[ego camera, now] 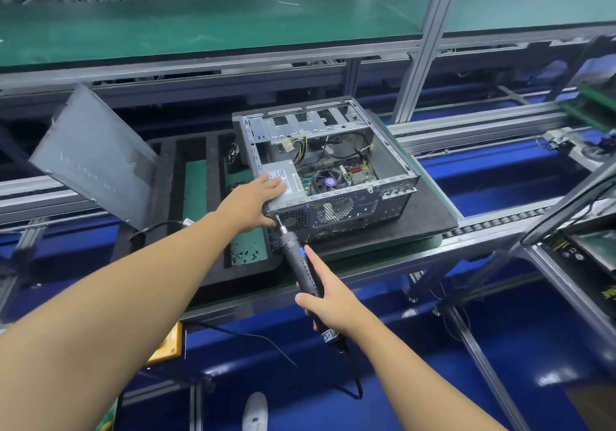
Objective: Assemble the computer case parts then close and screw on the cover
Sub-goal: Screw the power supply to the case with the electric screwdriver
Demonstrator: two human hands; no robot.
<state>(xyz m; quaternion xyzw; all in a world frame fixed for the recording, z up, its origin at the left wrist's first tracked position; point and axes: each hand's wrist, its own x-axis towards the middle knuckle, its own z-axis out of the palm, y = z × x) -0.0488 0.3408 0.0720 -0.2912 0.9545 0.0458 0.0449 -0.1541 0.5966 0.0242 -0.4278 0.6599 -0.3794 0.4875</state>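
An open grey computer case (390, 164) lies on a black pallet (430, 220), its inside showing a fan, board and cables. My left hand (253, 202) rests on the silver power supply (286, 180) at the case's near left corner, fingers straight on top and thumb down at the rear panel. My right hand (328, 292) grips a black electric screwdriver (300, 260), whose bit touches the rear panel at that corner. The grey side cover (93, 160) leans upright to the left of the case.
A black foam tray (166, 197) with green slots holds several small screws (245, 255) left of the case. Aluminium rails and roller tracks (500, 224) run across. A green shelf (200, 27) spans the back. The screwdriver's cable (356, 380) hangs below, over a blue floor.
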